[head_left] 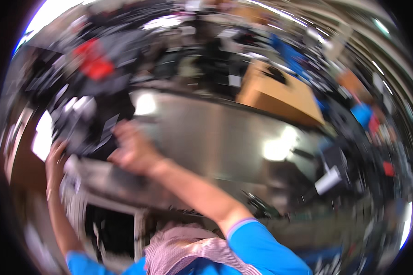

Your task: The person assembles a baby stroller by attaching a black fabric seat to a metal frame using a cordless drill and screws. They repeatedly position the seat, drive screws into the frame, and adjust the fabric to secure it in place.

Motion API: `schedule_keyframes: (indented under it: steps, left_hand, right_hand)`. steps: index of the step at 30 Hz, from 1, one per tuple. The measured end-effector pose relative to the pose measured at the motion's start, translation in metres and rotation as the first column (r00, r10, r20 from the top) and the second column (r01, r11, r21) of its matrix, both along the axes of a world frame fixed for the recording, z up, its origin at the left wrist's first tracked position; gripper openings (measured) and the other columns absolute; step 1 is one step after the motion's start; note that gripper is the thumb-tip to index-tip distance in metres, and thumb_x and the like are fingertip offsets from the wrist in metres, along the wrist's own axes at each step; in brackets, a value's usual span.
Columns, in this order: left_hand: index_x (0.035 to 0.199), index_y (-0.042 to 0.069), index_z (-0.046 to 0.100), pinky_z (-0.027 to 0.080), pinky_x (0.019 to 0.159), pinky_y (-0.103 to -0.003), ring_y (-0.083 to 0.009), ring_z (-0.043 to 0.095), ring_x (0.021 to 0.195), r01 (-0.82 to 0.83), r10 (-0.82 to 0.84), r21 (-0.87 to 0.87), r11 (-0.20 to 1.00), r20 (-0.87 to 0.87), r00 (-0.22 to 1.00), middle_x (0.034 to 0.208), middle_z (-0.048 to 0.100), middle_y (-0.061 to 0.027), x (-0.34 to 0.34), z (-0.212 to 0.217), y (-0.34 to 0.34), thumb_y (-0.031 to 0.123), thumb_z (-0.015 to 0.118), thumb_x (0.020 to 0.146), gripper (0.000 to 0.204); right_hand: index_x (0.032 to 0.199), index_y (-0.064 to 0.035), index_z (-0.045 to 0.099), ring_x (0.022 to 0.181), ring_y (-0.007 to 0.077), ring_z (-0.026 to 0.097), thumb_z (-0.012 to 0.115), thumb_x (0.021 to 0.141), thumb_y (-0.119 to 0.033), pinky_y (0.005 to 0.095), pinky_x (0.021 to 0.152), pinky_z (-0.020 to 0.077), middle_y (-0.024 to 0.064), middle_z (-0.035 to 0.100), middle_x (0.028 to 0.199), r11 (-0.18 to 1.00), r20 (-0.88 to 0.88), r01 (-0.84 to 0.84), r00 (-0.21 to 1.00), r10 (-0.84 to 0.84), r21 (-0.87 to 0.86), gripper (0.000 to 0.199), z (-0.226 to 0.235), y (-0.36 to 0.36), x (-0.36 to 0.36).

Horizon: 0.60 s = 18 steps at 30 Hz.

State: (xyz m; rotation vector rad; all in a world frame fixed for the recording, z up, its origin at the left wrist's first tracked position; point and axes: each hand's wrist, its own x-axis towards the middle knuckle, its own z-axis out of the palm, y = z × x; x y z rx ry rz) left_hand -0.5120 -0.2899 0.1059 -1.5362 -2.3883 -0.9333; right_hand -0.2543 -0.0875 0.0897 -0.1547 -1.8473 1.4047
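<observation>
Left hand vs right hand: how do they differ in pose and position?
The left hand sits at the far left edge of the dark bundle, forearm rising steeply; the right hand is nearer centre, forearm crossing diagonally from a blue sleeve. The right hand looks bigger in frame. Both are motion-blurred and reach the bundle; grips are unclear.

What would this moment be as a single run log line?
view: motion-blurred | left hand: on dark pile, grip unclear | right hand: at same pile, grip unclear | surface: shiny metal table

Blue sleeves [257, 243], pink checked cloth [188, 252], grey steel table [215, 133], tan cardboard box [284, 96]
</observation>
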Motion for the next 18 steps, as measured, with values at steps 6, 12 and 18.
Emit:
schedule_keyframes:
  steps: [6, 12, 18]
  left_hand:
    - [0.125, 0.0, 0.054, 0.034, 0.107, -0.038, -0.0282, 0.042, 0.129, -0.072, 0.085, 0.069, 0.995, -0.212, 0.973, 0.131, 0.052, -0.0152, -0.178, -0.083, -0.082, -0.004, 0.049, 0.085, 0.041]
    - [0.12, 0.002, 0.057, 0.041, 0.099, -0.035, -0.0261, 0.054, 0.115, -0.334, 0.562, 0.647, 0.685, -0.179, 0.807, 0.12, 0.058, -0.0136, 0.005, -0.056, 0.003, 0.002, 0.05, 0.089, 0.032]
    - [0.101, -0.001, 0.06, 0.047, 0.079, -0.027, -0.0157, 0.055, 0.087, 0.14, -0.29, 0.661, 0.737, 0.123, 0.949, 0.097, 0.059, -0.0067, 0.26, -0.051, 0.198, 0.003, 0.056, 0.091, 0.012]
  right_hand:
    - [0.115, 0.0029, 0.055, 0.114, 0.0384, 0.047, 0.075, 0.069, -0.025, 0.0436, 0.099, 0.0393, 0.0227, 0.049, 0.122, 0.92, 0.268, 0.048, 0.95, -0.162, 0.389, 0.058, -0.075, -0.006, 0.036]
    - [0.108, -0.0019, 0.062, 0.092, 0.025, 0.063, 0.069, 0.08, -0.024, 0.0353, 0.08, 0.0505, 0.0133, 0.064, 0.098, 0.881, 0.53, 0.445, 0.714, -0.458, 0.162, 0.036, -0.137, 0.039, 0.262]
    - [0.099, 0.002, 0.063, 0.066, 0.0084, 0.059, 0.066, 0.088, -0.013, 0.0245, 0.061, 0.0492, 0.0032, 0.064, 0.077, 0.436, 0.624, 0.872, 0.47, -0.624, -0.22, 0.019, -0.185, 0.005, 0.483]
